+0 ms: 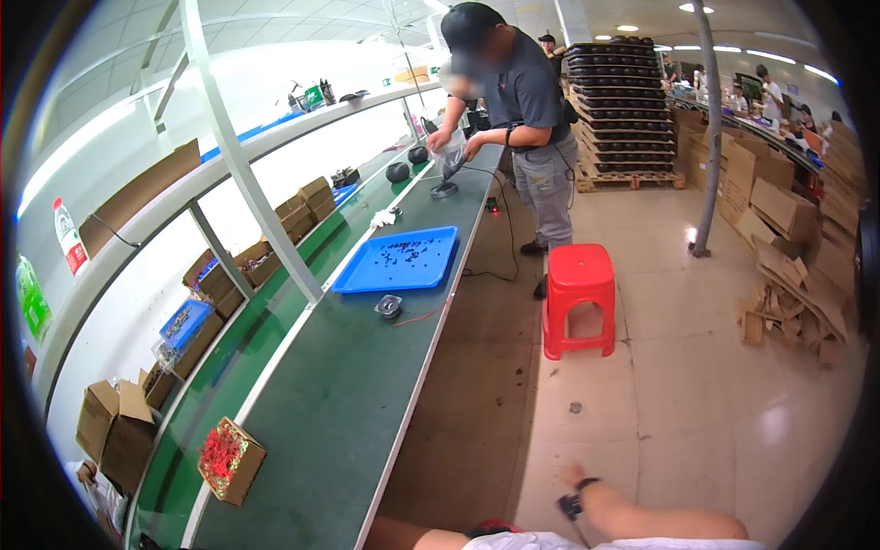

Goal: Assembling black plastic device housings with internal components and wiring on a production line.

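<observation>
Here the person's right hand [575, 478] hangs low over the glossy tiled floor [697, 385], a dark watch strapped at the wrist and the fingers curled under so that I cannot tell whether they grip anything; the left hand is cut off at the lower edge and not to be seen. Nearest things are the long bench [339, 403] with its matte green top, well apart from the hand, carrying a small cardboard box [231, 460] of red bits, a round metal speaker part [389, 305] and a flat blue plastic tray [398, 259], with a red moulded stool [577, 298] beside it. Farther along, a co-worker [522, 110] bends over the bench holding something clear and crumpled that is too small to make out.
</observation>
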`<control>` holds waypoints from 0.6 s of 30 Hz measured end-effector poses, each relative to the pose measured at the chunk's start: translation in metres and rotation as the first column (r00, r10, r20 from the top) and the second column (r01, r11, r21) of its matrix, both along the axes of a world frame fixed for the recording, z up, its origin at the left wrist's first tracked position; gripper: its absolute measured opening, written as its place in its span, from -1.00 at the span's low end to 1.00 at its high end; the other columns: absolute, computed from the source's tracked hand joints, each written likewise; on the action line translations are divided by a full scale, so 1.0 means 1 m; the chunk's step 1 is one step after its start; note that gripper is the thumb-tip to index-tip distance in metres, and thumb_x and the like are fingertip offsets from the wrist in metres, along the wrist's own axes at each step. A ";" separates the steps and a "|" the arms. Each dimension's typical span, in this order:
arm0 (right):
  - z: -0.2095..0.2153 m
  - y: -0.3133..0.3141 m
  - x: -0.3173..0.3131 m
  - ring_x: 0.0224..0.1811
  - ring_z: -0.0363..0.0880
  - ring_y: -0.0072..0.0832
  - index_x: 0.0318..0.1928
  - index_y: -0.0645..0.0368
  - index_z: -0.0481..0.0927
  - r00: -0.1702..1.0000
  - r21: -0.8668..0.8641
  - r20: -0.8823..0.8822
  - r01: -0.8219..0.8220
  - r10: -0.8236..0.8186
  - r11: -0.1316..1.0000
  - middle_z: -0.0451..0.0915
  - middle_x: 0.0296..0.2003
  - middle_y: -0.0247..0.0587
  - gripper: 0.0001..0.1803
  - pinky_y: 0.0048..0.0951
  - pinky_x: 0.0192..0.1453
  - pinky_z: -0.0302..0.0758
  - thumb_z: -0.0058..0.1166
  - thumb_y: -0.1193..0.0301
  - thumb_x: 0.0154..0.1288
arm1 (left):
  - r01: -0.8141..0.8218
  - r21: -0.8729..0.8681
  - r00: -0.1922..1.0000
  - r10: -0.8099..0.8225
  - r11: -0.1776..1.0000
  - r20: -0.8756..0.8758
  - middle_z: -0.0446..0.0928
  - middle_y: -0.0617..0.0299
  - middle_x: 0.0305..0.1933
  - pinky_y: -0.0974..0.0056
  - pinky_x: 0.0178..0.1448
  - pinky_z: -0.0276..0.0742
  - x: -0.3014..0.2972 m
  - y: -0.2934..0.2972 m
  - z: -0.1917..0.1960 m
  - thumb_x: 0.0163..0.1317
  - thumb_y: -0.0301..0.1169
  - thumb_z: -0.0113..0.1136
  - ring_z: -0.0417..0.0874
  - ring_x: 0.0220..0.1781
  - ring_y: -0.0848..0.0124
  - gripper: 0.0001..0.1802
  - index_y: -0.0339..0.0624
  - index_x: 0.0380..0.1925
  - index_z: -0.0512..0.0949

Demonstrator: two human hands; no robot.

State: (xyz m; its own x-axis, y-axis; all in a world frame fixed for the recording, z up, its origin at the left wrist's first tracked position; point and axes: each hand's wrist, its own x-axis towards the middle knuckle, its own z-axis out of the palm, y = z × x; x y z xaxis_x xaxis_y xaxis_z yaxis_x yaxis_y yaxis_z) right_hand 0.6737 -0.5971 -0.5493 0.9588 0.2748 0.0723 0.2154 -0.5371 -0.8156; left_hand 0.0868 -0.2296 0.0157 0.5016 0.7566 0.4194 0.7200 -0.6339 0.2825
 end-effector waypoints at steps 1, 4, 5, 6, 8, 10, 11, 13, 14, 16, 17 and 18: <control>-0.002 -0.009 -0.028 0.03 0.56 -0.12 -0.14 0.16 0.64 0.958 -0.141 -0.270 -0.137 0.095 0.981 0.64 -0.07 -0.14 -0.64 -0.19 0.09 0.48 -0.02 0.19 0.23 | -0.071 0.034 0.996 0.073 0.997 -0.041 0.39 -0.05 0.27 0.06 0.40 0.15 -0.012 -0.016 0.003 0.36 -0.41 -0.06 0.31 0.33 -0.01 -0.61 -0.26 0.16 0.43; 0.106 -0.081 -0.048 -0.04 0.60 -0.08 -0.12 0.17 0.64 0.538 -0.376 -0.843 -0.579 -0.008 0.723 0.65 -0.11 -0.10 -0.56 -0.17 0.00 0.52 -0.08 0.12 0.20 | -0.198 0.064 0.975 0.203 0.978 -0.085 0.39 -0.06 0.26 0.05 0.40 0.16 -0.014 -0.052 0.011 0.34 -0.43 -0.05 0.31 0.33 -0.02 -0.61 -0.27 0.15 0.44; 0.082 -0.151 -0.054 -0.10 0.62 -0.06 -0.21 0.19 0.67 0.814 -0.626 -0.559 -0.539 0.158 0.563 0.65 -0.12 -0.06 -0.60 -0.16 -0.02 0.53 -0.05 0.15 0.17 | -0.139 0.037 0.988 0.141 0.990 -0.056 0.39 -0.06 0.26 0.05 0.40 0.16 -0.006 -0.041 0.010 0.34 -0.43 -0.05 0.31 0.33 -0.02 -0.61 -0.27 0.15 0.44; 0.049 -0.226 -0.069 -0.13 0.61 -0.02 -0.27 0.20 0.67 0.959 -0.699 -0.276 -0.247 0.065 0.672 0.64 -0.17 0.02 -0.62 -0.12 -0.04 0.54 -0.07 0.18 0.17 | -0.145 -0.008 0.989 0.145 0.989 -0.018 0.40 -0.06 0.25 0.04 0.40 0.16 -0.011 -0.026 0.007 0.34 -0.43 -0.05 0.32 0.32 -0.02 -0.62 -0.27 0.14 0.45; 0.073 -0.260 -0.125 -0.19 0.62 0.01 -0.28 0.23 0.65 0.965 -0.732 -0.261 -0.203 0.007 0.651 0.64 -0.25 0.07 -0.59 -0.10 -0.09 0.54 -0.08 0.14 0.19 | -0.181 0.035 0.983 0.182 0.983 -0.021 0.40 -0.07 0.25 0.04 0.40 0.17 -0.007 -0.052 0.012 0.34 -0.44 -0.04 0.32 0.32 -0.02 -0.62 -0.28 0.13 0.46; 0.051 -0.256 -0.158 -0.19 0.62 0.02 -0.28 0.23 0.65 0.956 -0.714 -0.295 -0.225 0.007 0.663 0.64 -0.25 0.07 -0.59 -0.10 -0.10 0.54 -0.08 0.14 0.19 | -0.192 0.040 0.980 0.193 0.981 -0.038 0.41 -0.07 0.24 0.04 0.40 0.18 -0.004 -0.048 0.014 0.34 -0.43 -0.04 0.33 0.31 -0.03 -0.64 -0.29 0.11 0.47; 0.039 -0.256 -0.166 -0.20 0.62 0.02 -0.28 0.22 0.65 0.938 -0.680 -0.343 -0.280 0.043 0.678 0.64 -0.26 0.07 -0.59 -0.10 -0.10 0.54 -0.08 0.13 0.19 | -0.182 0.044 0.982 0.184 0.982 -0.041 0.41 -0.07 0.24 0.04 0.40 0.17 -0.007 -0.047 0.014 0.33 -0.43 -0.04 0.32 0.31 -0.03 -0.63 -0.30 0.10 0.47; 0.017 -0.240 -0.176 -0.20 0.61 0.02 -0.29 0.22 0.65 0.888 -0.591 -0.441 -0.398 0.132 0.701 0.64 -0.27 0.08 -0.58 -0.10 -0.11 0.54 -0.08 0.13 0.19 | -0.188 0.022 0.981 0.189 0.982 -0.040 0.40 -0.07 0.25 0.04 0.40 0.17 -0.006 -0.046 0.017 0.34 -0.42 -0.04 0.32 0.31 -0.03 -0.63 -0.31 0.11 0.46; 0.009 -0.231 -0.179 -0.20 0.61 0.02 -0.29 0.22 0.65 0.856 -0.538 -0.486 -0.451 0.175 0.712 0.64 -0.28 0.08 -0.58 -0.10 -0.11 0.53 -0.08 0.12 0.18 | -0.189 0.011 0.981 0.189 0.982 -0.041 0.39 -0.07 0.25 0.04 0.41 0.17 -0.004 -0.046 0.020 0.34 -0.42 -0.05 0.32 0.31 -0.03 -0.63 -0.31 0.11 0.46; -0.002 -0.211 -0.182 -0.21 0.61 0.03 -0.29 0.22 0.65 0.784 -0.419 -0.564 -0.544 0.261 0.727 0.64 -0.29 0.08 -0.58 -0.10 -0.12 0.53 -0.07 0.11 0.18 | -0.179 0.014 0.982 0.180 0.984 -0.051 0.38 -0.08 0.26 0.03 0.41 0.16 -0.001 -0.046 0.023 0.35 -0.41 -0.05 0.31 0.32 -0.04 -0.62 -0.31 0.12 0.44; -0.005 -0.200 -0.186 -0.21 0.61 0.03 -0.29 0.22 0.65 0.741 -0.353 -0.599 -0.585 0.305 0.730 0.64 -0.29 0.08 -0.58 -0.10 -0.12 0.53 -0.07 0.11 0.18 | -0.175 0.018 0.982 0.176 0.984 -0.066 0.37 -0.08 0.27 0.03 0.41 0.16 0.000 -0.046 0.025 0.35 -0.40 -0.06 0.31 0.32 -0.04 -0.61 -0.30 0.14 0.43; -0.007 -0.189 -0.189 -0.21 0.61 0.03 -0.29 0.22 0.65 0.695 -0.285 -0.629 -0.622 0.348 0.729 0.64 -0.30 0.08 -0.57 -0.10 -0.13 0.53 -0.07 0.11 0.18 | -0.166 0.017 0.984 0.167 0.986 -0.068 0.37 -0.08 0.27 0.03 0.41 0.16 -0.002 -0.045 0.025 0.35 -0.40 -0.06 0.31 0.32 -0.04 -0.61 -0.30 0.14 0.43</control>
